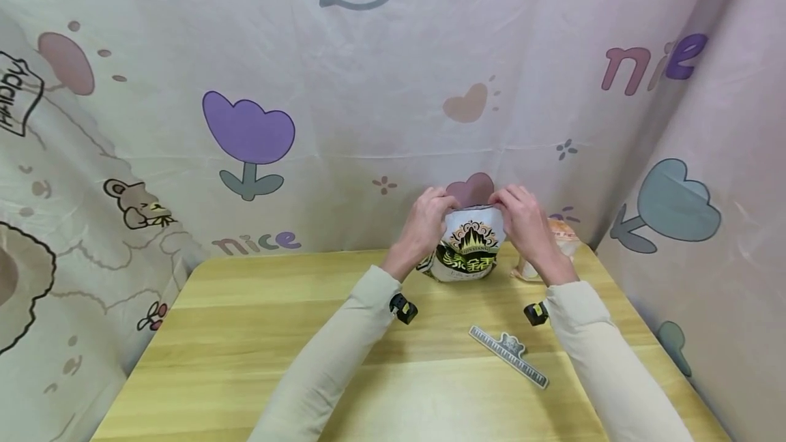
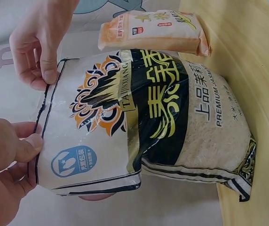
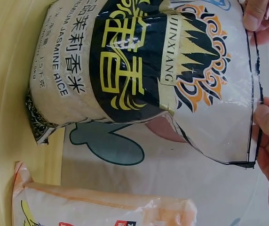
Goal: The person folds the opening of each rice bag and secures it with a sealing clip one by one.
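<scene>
A bag of jasmine rice (image 1: 469, 244) stands upright on the wooden table, its printed front facing me. My left hand (image 1: 430, 217) pinches one end of the bag's top edge between thumb and fingers. At the other end of that edge, my right hand (image 1: 522, 213) pinches it the same way. The black-lined top edge stretches between both hands, as the left wrist view shows. Rice grains show through the lower part of the rice bag (image 2: 209, 122). Its upper part is flatter, with a blue round label.
An orange and white packet (image 1: 561, 241) stands right of the rice bag, partly behind my right forearm. A long clip with a piano-key pattern (image 1: 508, 357) lies on the table (image 1: 276, 333) between my forearms. A printed curtain (image 1: 368, 87) hangs behind and at both sides.
</scene>
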Tool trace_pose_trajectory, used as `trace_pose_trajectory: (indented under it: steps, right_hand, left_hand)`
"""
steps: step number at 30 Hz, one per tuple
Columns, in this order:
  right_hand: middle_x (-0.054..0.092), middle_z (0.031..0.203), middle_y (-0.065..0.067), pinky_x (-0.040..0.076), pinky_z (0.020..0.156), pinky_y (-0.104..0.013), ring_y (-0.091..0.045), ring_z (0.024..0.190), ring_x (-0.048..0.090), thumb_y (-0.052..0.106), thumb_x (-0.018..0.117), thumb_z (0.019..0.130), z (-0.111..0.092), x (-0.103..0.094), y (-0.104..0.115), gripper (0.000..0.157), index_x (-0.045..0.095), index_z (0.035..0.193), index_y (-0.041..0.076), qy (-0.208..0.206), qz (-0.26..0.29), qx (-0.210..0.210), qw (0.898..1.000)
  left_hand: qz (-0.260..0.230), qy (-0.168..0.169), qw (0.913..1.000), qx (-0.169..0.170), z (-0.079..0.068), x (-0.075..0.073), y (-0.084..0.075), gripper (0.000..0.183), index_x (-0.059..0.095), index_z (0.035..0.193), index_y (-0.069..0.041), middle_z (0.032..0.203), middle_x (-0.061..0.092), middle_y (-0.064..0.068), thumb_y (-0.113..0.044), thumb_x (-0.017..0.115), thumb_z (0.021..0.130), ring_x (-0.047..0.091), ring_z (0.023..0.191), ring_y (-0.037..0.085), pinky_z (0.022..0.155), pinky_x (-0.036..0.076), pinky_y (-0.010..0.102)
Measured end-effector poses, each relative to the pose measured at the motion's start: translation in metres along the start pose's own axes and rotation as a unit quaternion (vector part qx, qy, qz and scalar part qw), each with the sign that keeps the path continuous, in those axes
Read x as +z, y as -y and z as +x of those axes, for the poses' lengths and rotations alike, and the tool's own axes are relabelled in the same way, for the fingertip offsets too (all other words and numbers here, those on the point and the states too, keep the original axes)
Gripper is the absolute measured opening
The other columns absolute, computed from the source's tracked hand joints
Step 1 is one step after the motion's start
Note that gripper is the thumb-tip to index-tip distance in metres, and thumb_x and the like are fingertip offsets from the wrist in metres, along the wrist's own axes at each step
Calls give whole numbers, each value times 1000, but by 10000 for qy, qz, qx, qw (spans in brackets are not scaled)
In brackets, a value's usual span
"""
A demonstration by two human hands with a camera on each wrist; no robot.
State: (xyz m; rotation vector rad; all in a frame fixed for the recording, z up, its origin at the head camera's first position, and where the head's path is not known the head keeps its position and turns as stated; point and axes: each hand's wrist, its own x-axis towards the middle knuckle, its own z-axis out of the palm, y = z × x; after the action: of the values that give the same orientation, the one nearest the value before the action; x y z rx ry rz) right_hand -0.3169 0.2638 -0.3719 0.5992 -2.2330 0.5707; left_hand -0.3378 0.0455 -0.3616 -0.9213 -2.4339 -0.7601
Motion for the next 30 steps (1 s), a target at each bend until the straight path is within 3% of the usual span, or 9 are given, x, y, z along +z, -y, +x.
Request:
trace_pose_trajectory:
  steps: [8, 12, 16, 22, 30]
  right_hand:
    - [65, 94, -13, 52, 83, -46, -30, 89, 59, -13, 66, 91, -1, -1, 13, 14, 69, 97, -1, -46, 168, -19, 9998]
    - [65, 94, -12, 52, 83, -47, -30, 89, 60, -14, 67, 90, -5, 1, 22, 15, 69, 96, -1, -33, 264, -105, 9996]
    - [66, 97, -11, 51, 84, -47, -30, 91, 60, -13, 68, 89, -10, 3, 33, 16, 69, 96, 1, -7, 270, -158, 9995]
    - [66, 99, -11, 49, 87, -45, -30, 93, 60, -13, 68, 89, -11, 7, 51, 16, 69, 97, 1, 26, 355, -263, 9990]
    - [65, 97, -12, 49, 86, -43, -30, 93, 59, -14, 67, 89, -17, 11, 77, 16, 68, 98, 0, 58, 377, -397, 9985]
  left_hand:
    - [-109, -30, 9999, 125, -9, -14, -1, 49, 77, 104, -6, 105, 71, 5, 28, 60, 74, 62, 105, 20, 99, 50, 26]
    - [-97, 20, 9999, 106, -19, -22, -1, 49, 78, 104, -5, 95, 67, 4, 29, 60, 73, 59, 94, 18, 87, 51, 25]
    - [-47, 95, 9999, 94, -30, -30, -1, 49, 78, 103, -6, 91, 65, 3, 28, 61, 73, 58, 90, 17, 84, 51, 25]
    - [-14, -144, 9998, 162, -46, -43, 3, 48, 79, 98, -7, 93, 68, 2, 29, 61, 72, 59, 90, 18, 82, 52, 26]
    - [22, -479, 9982, 373, -71, -55, 8, 31, 78, 95, -6, 87, 64, 1, 21, 68, 82, 54, 84, 16, 72, 49, 23]
